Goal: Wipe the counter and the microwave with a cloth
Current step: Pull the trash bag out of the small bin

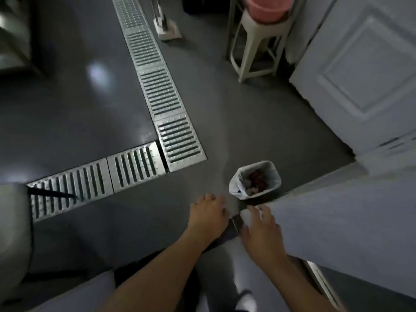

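I am looking down at a dim grey floor. My left hand (pixel 208 213) hangs in front of me with loosely curled fingers and holds nothing. My right hand (pixel 262 228) is beside it with fingers spread, near the edge of a white cabinet door (pixel 337 221) and a small metal handle (pixel 236 222); touch cannot be told. No cloth, counter top or microwave shows in view.
A small bin (pixel 255 179) lined with a white bag and holding scraps stands just past my hands. Metal drain grates (pixel 157 91) run across the floor in an L. A plastic stool (pixel 258 41) bears a pink basin (pixel 269 7). A white panelled door (pixel 364 75) stands at right.
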